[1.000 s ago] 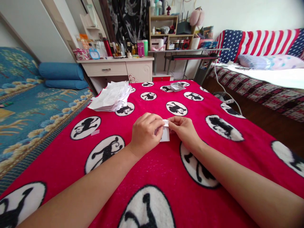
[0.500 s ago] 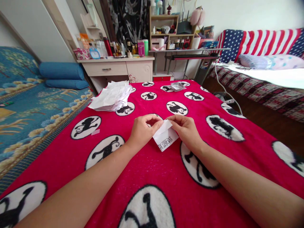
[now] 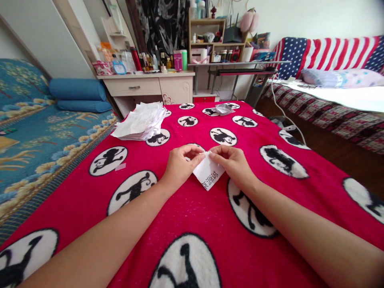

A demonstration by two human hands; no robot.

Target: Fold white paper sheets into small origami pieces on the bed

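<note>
A small folded piece of white paper [image 3: 209,173] with large black printed characters is held just above the red cloth. My left hand [image 3: 182,162] pinches its upper left edge between thumb and fingers. On the opposite side, my right hand [image 3: 232,162] grips the upper right edge the same way. Both thumbs lie on the top corner, close together, and the fingers behind the paper are partly hidden. The printed side faces me, with the characters near the bottom corner.
A stack of loose white papers [image 3: 140,122] lies at the far left of the red cloth [image 3: 186,216]. Toward the far edge sits a folded grey paper piece [image 3: 224,109]. One small pale scrap [image 3: 120,167] rests left of my hands. Behind stands a cluttered cabinet [image 3: 147,86].
The upper flap, raised a moment ago, now lies down against the paper. My right thumb has moved in toward the top corner, and the paper has turned slightly.
</note>
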